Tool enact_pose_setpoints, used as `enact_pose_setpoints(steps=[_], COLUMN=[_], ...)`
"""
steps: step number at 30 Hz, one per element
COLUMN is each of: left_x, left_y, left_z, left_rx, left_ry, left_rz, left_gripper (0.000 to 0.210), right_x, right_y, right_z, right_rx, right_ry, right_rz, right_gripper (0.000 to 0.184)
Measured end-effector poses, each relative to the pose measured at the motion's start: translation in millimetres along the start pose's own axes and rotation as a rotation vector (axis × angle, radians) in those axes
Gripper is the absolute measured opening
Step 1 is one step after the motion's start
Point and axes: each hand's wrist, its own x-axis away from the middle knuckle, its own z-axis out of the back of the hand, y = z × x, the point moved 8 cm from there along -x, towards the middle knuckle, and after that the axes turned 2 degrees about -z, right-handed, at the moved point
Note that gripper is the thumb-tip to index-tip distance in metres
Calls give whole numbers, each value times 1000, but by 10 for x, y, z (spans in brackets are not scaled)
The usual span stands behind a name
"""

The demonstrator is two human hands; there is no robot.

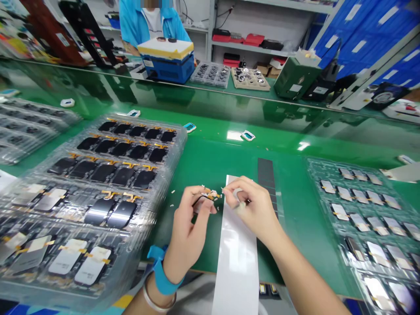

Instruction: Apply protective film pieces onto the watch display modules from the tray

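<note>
My left hand, with a blue wrist strap, is closed around a small display module. The module's dark edge shows between thumb and fingers, and an orange flex cable sticks out toward the right hand. Close beside it, my right hand has thumb and forefinger pinched together near the cable's end. Whatever those fingertips hold is too small to make out. Under the right hand runs a long white strip. Tiny white scraps lie on the green mat around the left hand.
A stacked clear tray of display modules stands to the left, another tray to the right. A dark strip of pieces lies behind my right hand. Across the bench, a person in blue sits behind a blue machine.
</note>
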Motion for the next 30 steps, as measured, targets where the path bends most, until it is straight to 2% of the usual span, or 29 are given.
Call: enact_pose_setpoints(steps=[4,8,11,13,16,18,22,30], left_x=[9,7,10,21,51,68,79,94], left_y=[-5,19,30,38,49,49,18,-37], left_z=[87,108,66,3,-116,-161,-164,-179], left_rx=[162,216,265,295,306,288,208,147], left_ry=[148,179,114,26,-139,-202,-202,-226], left_rz=[-1,-5,9,28,58,66,64,81], left_gripper=[12,17,15,14,12,12,13,14], right_x=[-75,-81,-87,-87,-59,-25,26,86], right_y=[152,210,223,229,216,182,124,162], right_z=[-145,-234,-220,-206,-243,-287,-317,-294], right_rx=[-63,-139,-234,-316,-452,-543,-670,-730], right_ry=[-73,-128,-134,-142,-216,-284,-346,-348], right_rz=[-91,-158,-214,-257,-328,-362,-396,-433], right_gripper=[13,17,9,8,22,31,38,29])
